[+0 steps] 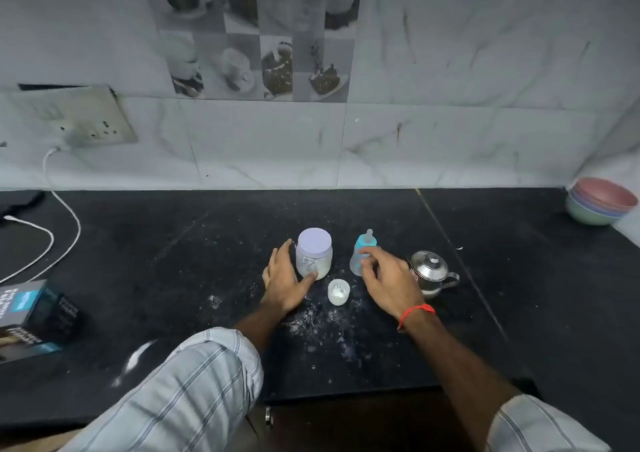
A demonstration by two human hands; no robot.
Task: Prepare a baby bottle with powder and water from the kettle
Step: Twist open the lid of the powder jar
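Observation:
A clear powder jar (pixel 317 256) with a pale lilac lid stands mid-counter, and my left hand (pixel 284 278) wraps around its left side and front. Right of it stands the baby bottle (pixel 362 253) with a blue collar and teat on; my right hand (pixel 388 280) touches its front with thumb and forefinger, fingers spread. A small white cup (pixel 338 291) holding a little powder sits between my hands. The steel kettle (pixel 433 273), lid on, stands just right of my right hand.
Spilled powder (pixel 322 323) dusts the black counter (pixel 173 261) in front of the cup. A boxed item (pixel 34 316) lies at the left, with a white cable (pixel 62 230) behind it. Stacked bowls (pixel 601 200) sit at the far right by the wall.

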